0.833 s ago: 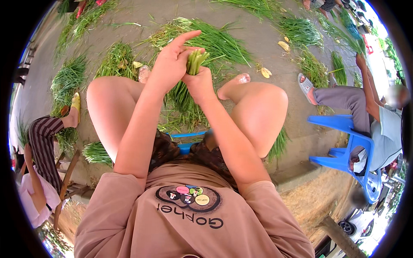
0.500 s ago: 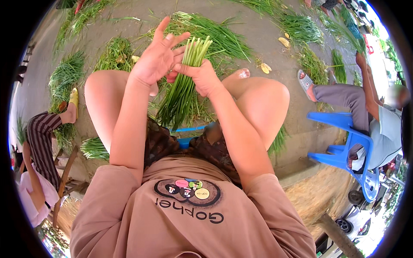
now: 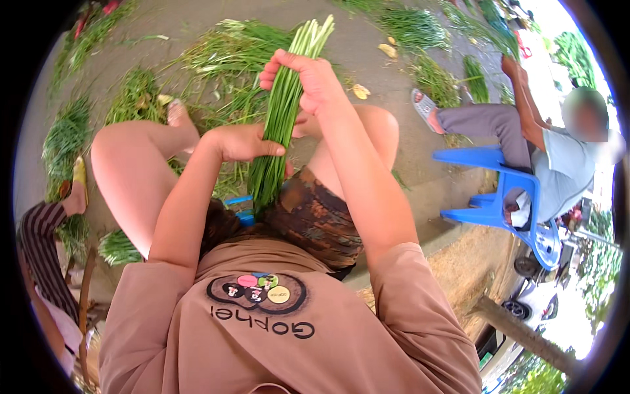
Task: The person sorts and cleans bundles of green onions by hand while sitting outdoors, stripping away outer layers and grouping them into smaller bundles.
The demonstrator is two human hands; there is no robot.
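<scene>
A thick bundle of chives point(image 3: 282, 108) is held over my lap, its pale stem ends pointing up and away and its dark green leaves hanging toward my shorts. My right hand point(image 3: 312, 77) grips the upper part, the thumb across the front and the fingers wrapped behind. Lower down, my left hand point(image 3: 248, 142) closes round the leaves with its thumb lying over them. Beyond my hands, a large loose pile of chives point(image 3: 239, 46) lies on the ground. Bits of grass-like trimmings point(image 3: 226, 108) are scattered between my feet.
More chive heaps lie at left point(image 3: 67, 131) and far right point(image 3: 413, 29). A person in grey trousers point(image 3: 482, 118) sits by a blue plastic chair point(image 3: 499, 184) at right, holding greens. Striped trousers point(image 3: 46, 230) of another person show at left. Part of a blue seat point(image 3: 245, 217) shows beneath me.
My left hand, open beside the stems before, has moved down and closed round the leaves. My right hand has shifted slightly up and right with the bundle, now more stretched out.
</scene>
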